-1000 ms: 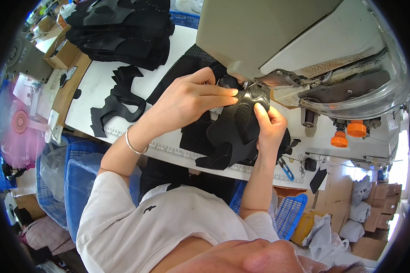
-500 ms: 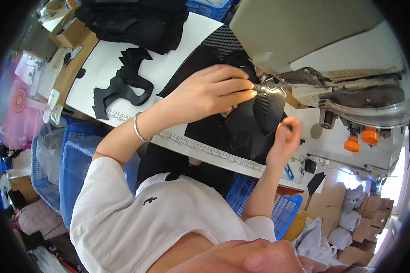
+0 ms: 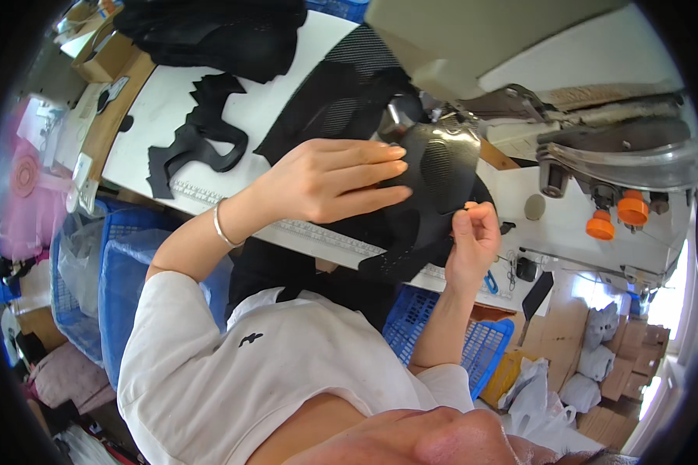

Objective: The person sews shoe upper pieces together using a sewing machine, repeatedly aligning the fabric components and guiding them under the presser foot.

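Left hand (image 3: 318, 182), fingers outstretched over the black piece (image 3: 423, 225); right hand (image 3: 475, 244), fingers narrow at its edge, grip unclear

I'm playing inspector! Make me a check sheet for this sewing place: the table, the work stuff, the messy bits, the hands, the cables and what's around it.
Surface: white table, ruler strip along the near edge.
Job's things: dark patterned piece at the sewing machine.
Clutter: black cutouts and black stack left; blue tool right.
Hands: left hand has fingers stretched over the piece; right hand has thumb and fingertips close together by its right edge, grip unclear.
Cables: nothing seen for certain.
Surroundings: blue baskets, cardboard boxes.
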